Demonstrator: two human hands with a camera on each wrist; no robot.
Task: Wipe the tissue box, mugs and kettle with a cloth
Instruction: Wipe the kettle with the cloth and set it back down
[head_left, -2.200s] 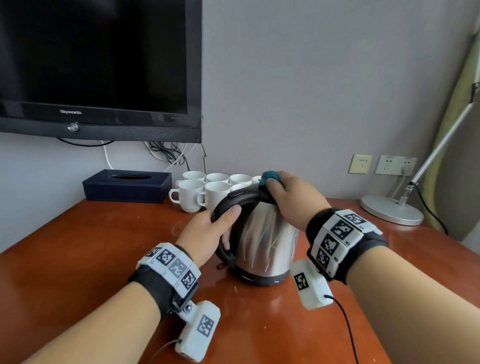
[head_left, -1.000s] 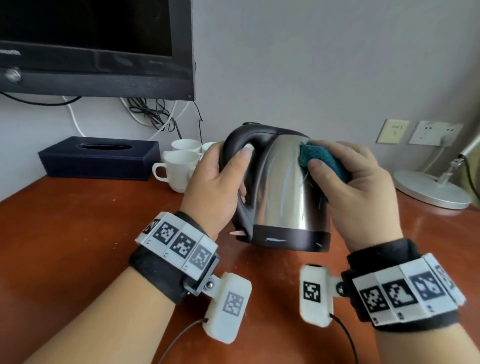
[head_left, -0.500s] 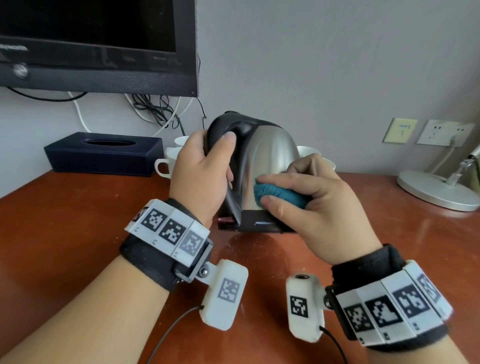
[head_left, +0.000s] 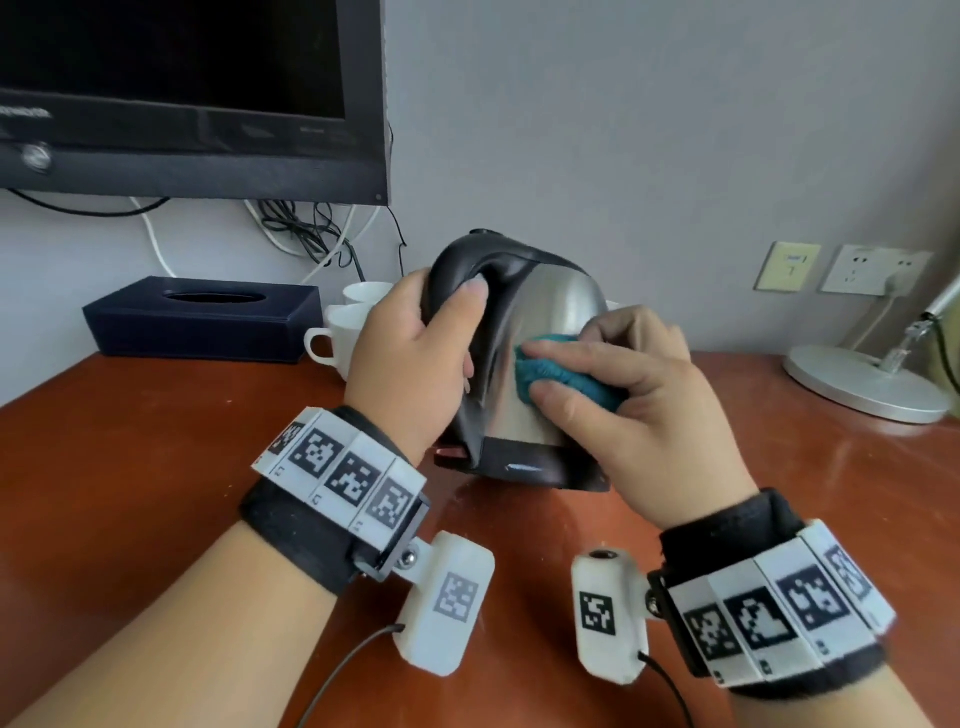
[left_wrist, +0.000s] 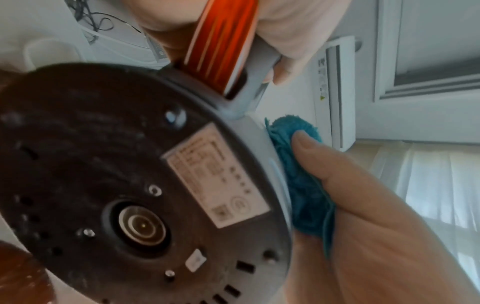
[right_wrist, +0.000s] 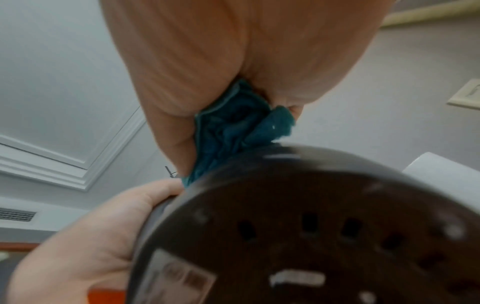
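Above the brown tabletop (head_left: 130, 467), the left hand (head_left: 410, 364) grips the tilted kettle (head_left: 545, 312) by its handle while the right hand (head_left: 649, 395) clutches a teal cloth (head_left: 550, 374) against its steel side.

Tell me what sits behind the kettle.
White mugs stand behind the kettle, beside the tissue box. The kettle and left hand cover most, so their count is hidden.

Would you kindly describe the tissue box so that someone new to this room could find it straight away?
Start at the black television on the grey wall; directly below it, at the back of the reddish-brown wooden table, lies the dark navy rectangular tissue box with an oval slot on top. White ceramic mugs stand just to its right; it alone there is dark, flat and box-shaped.
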